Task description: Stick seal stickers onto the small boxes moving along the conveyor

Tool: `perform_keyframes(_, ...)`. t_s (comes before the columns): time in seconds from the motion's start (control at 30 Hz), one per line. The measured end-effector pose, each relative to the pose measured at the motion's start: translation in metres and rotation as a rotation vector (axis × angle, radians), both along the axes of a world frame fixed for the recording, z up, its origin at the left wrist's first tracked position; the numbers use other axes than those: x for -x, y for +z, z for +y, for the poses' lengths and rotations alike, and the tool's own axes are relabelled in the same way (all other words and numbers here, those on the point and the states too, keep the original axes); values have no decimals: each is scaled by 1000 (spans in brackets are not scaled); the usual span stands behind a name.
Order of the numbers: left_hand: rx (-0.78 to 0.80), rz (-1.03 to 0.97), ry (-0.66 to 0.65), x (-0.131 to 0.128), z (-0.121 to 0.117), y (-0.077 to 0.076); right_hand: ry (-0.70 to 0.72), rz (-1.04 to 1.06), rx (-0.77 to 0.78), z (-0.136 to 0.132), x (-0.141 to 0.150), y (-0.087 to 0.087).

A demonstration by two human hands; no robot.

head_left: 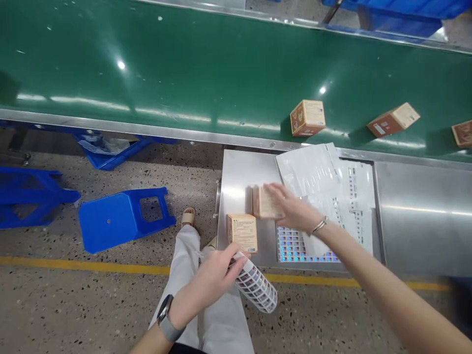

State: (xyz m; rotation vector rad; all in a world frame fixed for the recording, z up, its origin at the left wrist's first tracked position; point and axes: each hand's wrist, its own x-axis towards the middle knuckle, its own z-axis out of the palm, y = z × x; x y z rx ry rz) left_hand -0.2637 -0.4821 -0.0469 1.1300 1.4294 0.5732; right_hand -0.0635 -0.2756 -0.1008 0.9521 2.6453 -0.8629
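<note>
My left hand point(214, 280), with a watch on the wrist, is closed round a curled strip of sticker labels point(258, 287) held over the floor at the steel table's front edge. My right hand point(291, 209), wearing a bracelet, lies with fingers stretched over a small tan box point(263, 202) on the steel table point(236, 172). A second tan box point(242, 232) stands just in front of it, near my left hand. A sheet of shiny stickers point(291, 246) lies flat under my right wrist.
White plastic bags and label sheets point(324, 177) are piled at the table's back. A green conveyor belt point(184, 73) runs behind, carrying three tan boxes point(307, 118) at the right. An overturned blue stool point(121, 216) lies on the floor at left. My foot in a sandal point(188, 216) shows below the table.
</note>
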Motion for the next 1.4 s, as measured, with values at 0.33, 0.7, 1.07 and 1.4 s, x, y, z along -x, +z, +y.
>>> perform_keyframes(0.33,228,-373,503,11,-6,4,-406,177,-160,161,121,33)
perform_keyframes(0.7,153,-412,689,6,-1,16,54,376,395,-81,61,84)
perform_keyframes(1.07,86,-339,534,10,-3,24,-376,461,472,-113,49,94)
perform_keyframes(1.4,90,-280,389,14,-3,23,-316,443,235,-129,46,97)
